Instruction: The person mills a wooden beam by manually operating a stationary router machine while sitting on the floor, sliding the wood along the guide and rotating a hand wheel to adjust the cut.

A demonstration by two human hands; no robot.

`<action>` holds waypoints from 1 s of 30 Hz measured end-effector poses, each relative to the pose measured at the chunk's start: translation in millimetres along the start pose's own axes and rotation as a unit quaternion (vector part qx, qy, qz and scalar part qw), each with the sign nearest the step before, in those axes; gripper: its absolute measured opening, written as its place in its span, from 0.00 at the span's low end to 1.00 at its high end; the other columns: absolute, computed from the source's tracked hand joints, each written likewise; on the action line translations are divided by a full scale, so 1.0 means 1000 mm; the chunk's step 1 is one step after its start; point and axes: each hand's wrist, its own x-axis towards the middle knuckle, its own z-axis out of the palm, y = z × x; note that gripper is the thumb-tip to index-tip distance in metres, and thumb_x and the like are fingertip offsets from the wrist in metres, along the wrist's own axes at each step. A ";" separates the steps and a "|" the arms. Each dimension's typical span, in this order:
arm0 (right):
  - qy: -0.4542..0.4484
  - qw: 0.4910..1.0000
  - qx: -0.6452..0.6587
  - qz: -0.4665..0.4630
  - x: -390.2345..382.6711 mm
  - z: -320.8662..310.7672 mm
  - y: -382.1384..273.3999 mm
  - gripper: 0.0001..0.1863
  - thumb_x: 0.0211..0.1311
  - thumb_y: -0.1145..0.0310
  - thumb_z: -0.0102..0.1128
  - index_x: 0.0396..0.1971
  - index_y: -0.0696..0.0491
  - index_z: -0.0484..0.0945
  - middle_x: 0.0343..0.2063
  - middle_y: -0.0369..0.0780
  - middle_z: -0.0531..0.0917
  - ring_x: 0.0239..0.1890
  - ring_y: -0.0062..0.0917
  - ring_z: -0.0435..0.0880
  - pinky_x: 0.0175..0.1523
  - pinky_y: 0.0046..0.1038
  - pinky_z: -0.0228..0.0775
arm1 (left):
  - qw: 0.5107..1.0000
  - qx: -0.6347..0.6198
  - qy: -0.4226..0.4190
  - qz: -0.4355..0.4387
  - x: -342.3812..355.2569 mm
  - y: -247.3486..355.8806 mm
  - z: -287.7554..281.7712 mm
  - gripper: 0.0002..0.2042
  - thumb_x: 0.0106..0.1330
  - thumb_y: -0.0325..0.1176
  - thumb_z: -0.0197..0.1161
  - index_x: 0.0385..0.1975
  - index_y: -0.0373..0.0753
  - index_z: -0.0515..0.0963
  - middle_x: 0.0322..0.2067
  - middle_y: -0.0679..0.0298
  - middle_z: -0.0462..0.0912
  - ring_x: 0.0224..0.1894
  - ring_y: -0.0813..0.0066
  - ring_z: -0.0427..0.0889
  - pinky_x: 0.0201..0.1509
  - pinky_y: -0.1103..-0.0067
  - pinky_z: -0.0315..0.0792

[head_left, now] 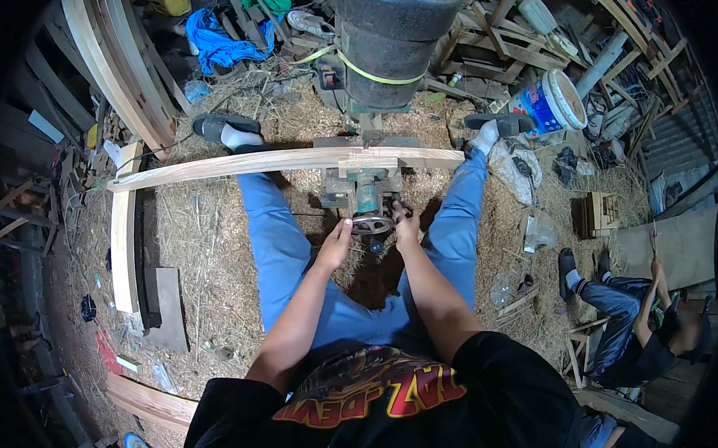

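Metal handwheel (pixel 373 224) right in the middle of it, w/ both hands on its rim. Left hand (pixel 336 243) sits on the wheel's left edge, fingers bent around it; right hand (pixel 405 227) is on the wheel's right edge, fingers curled over it. Both look clamped on the wheel, though the fingertips are partly hidden.

Wheel is at the near end of a green-grey machine (pixel 362 188), low on the floor between the person's spread legs in blue trousers (pixel 278 236). Just beyond the wheel, across the machine top, lies a long curved wooden strip (pixel 241 162), reaching far out to the wheel's left and a shorter way to its right, touching the machine. Further beyond the wheel: a dark motor block (pixel 387 41) w/ a yellow strap (pixel 373 75) around it.

Person's feet in sandals flank the machine, left foot (pixel 227 130) beyond-left of the wheel, right foot (pixel 495 126) beyond-right. Straw-littered floor (pixel 206 233) all around. Well left of the wheel, a pale plank (pixel 124 238) lies flat; stacked curved boards (pixel 110 61) lean far beyond-left. Blue cloth (pixel 218 46) beyond that. White and blue bucket (pixel 552 104) beyond-right of the wheel. Well right of the wheel, another person (pixel 635 324) sits in dark clothes.
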 end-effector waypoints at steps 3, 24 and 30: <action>-0.022 0.990 0.073 0.117 -0.005 0.006 -0.011 0.19 0.72 0.50 0.66 0.48 0.51 0.77 0.26 0.29 0.75 0.28 0.17 0.73 0.35 0.23 0.65 | 0.979 0.093 0.093 0.157 -0.004 -0.001 -0.007 0.22 0.81 0.51 0.50 0.53 0.37 0.80 0.43 0.55 0.81 0.47 0.59 0.82 0.53 0.68 0.75; -0.049 0.997 -0.047 0.029 0.009 -0.015 -0.004 0.17 0.76 0.51 0.61 0.37 0.52 0.78 0.29 0.34 0.81 0.34 0.25 0.81 0.44 0.30 0.72 | 0.894 0.163 0.153 0.388 -0.026 0.063 0.002 0.08 0.68 0.26 0.65 0.44 0.38 0.86 0.39 0.56 0.82 0.44 0.55 0.81 0.51 0.66 0.75; 0.053 0.916 -0.304 -0.255 -0.016 0.007 -0.010 0.33 0.62 0.54 0.75 0.56 0.62 0.74 0.42 0.52 0.80 0.41 0.48 0.81 0.53 0.43 0.72 | 0.900 0.158 0.160 0.373 -0.033 0.062 -0.003 0.07 0.70 0.26 0.64 0.44 0.36 0.86 0.39 0.55 0.82 0.44 0.56 0.82 0.51 0.69 0.75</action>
